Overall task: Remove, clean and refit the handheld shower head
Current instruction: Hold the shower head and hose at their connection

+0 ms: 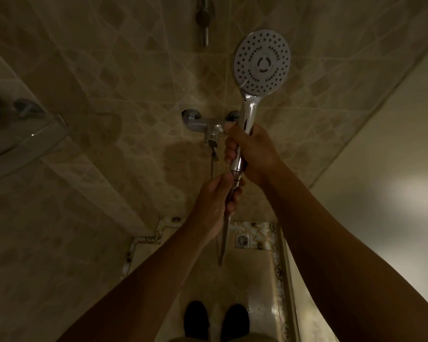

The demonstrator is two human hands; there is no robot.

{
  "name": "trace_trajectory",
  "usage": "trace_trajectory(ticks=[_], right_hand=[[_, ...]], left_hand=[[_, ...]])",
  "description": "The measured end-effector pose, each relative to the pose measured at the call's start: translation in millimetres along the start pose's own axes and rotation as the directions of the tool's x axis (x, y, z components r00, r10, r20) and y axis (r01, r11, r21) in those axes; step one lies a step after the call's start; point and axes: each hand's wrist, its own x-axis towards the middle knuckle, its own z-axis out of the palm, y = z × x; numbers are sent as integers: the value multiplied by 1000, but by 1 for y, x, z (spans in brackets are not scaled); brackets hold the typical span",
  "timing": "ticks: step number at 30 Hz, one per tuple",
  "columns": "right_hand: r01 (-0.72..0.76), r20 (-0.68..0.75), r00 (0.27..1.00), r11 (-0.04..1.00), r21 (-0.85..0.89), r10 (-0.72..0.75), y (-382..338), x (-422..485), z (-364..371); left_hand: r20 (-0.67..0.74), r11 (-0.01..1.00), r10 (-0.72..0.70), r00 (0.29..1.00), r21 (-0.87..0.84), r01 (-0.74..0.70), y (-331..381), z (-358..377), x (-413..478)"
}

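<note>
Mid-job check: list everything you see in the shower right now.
Shower head: 1, chrome and grey, held upright before the wall.
Hose: 1, metal, hanging from the handle's base.
Tap: 1, chrome, on the wall behind the handle.
Bracket: 1, chrome, top of wall.
Drain: 1, silver, floor corner.
Shelf: 1, glass, left wall.
Shoes: 2, black, on the floor.
Right hand: grips the handle.
Left hand: grips the hose end.

Single head-worn wide-angle view, facing forward and down at the mixer tap (200, 124) from close by; shower head (262, 61) above-right of it.
</note>
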Motion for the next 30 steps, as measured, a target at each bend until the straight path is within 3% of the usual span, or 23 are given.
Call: trace_trajectory(ticks=[8, 13, 17, 21, 25, 30], right_hand=[[5, -37, 999, 1000, 1, -5, 11, -2, 0], [14, -89, 996, 1000, -7, -15, 10, -1, 0], [19, -73, 997, 1000, -22, -21, 6, 2, 2], [4, -59, 998, 1000, 22, -2, 0, 3, 2], [-69, 35, 997, 983, 169, 64, -8, 4, -1], [-233, 273, 952, 910, 344, 140, -11, 4, -8]], left_hand=[[-11, 999, 1, 1000, -47, -2, -4, 1, -6], [-79, 987, 122, 989, 112, -113, -1, 5, -8], [-133, 990, 120, 984, 91, -109, 3, 9, -5], [-82, 984, 155, 984, 102, -146, 6, 9, -4], [24, 993, 116, 993, 33, -116, 8, 5, -3], [159, 992, 6, 987, -125, 15, 6, -2, 1]])
